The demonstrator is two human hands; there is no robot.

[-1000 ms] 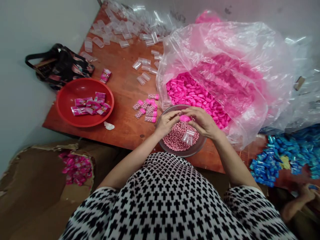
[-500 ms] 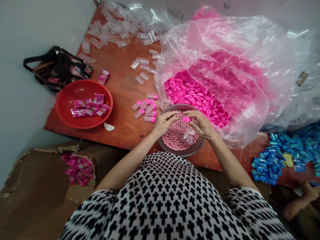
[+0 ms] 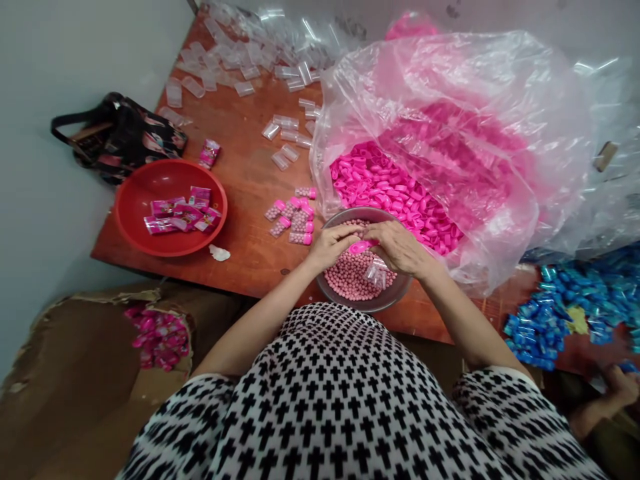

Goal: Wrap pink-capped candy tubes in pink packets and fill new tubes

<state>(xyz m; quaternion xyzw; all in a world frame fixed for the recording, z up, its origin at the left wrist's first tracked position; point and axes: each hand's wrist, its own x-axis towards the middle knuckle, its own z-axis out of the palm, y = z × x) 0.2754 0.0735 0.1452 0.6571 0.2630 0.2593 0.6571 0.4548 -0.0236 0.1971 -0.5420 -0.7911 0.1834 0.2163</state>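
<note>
My left hand [image 3: 330,245] is over the left rim of a grey bowl [image 3: 395,295], its fingers pinched together. What they hold is hard to tell against the bowl's contents. My right hand [image 3: 400,248] grips a bright pink plastic cap [image 3: 361,247] and has it close by the left fingertips. Small round pink balls [image 3: 350,280] fill the bowl, and a few clear plastic containers [image 3: 377,273] rest on them below my right hand. Left of the bowl lie several ball-filled containers with pink caps [image 3: 300,225].
A big clear plastic bag [image 3: 545,153] of pink caps [image 3: 395,190] spreads behind the bowl. Empty clear containers [image 3: 286,122] lie farther back. At left are a red bowl [image 3: 131,217] with pink packets and a black handbag [image 3: 135,137]. Blue packets [image 3: 537,327] and another person's hand [image 3: 620,387] are right.
My right hand has moved left toward the left fingertips, bringing the pink cap with it. The cap now shows its hollow side. My left hand stays about where it was.
</note>
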